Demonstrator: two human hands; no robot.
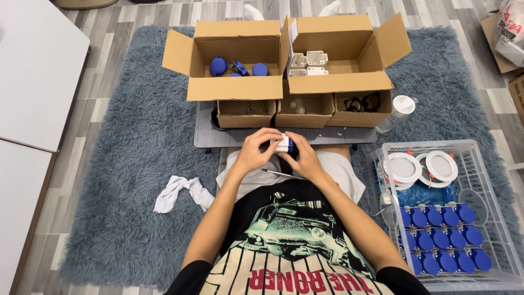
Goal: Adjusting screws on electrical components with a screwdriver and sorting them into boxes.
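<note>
Above the lap, a small white-and-blue plastic part [285, 144] is gripped between both hands. The left hand [256, 151] is curled around its left side with the fingers bent over the top; the right hand [303, 157] closes on its right side, thumb and fingertips pinching the blue end. The part's white end is turned toward the left hand and its blue end toward the right; the long axis cannot be told, since most of it is covered. A thin dark rod-like tool [281, 174] lies across the lap just beneath the hands.

To the right, a white wire basket [491, 229] holds rows of blue caps [439, 238] at its near end and round white discs [420, 167] at its far end. A crumpled white cloth [183, 192] lies on the shaggy grey rug [120, 164] to the left, with open rug around it.

Beyond the hands, a grey board [210, 137] carries three small open cardboard boxes [303, 111]. Behind its far edge stand two large open cardboard boxes: the left one [234, 87] with blue parts, the right one [338, 82] with white parts.
</note>
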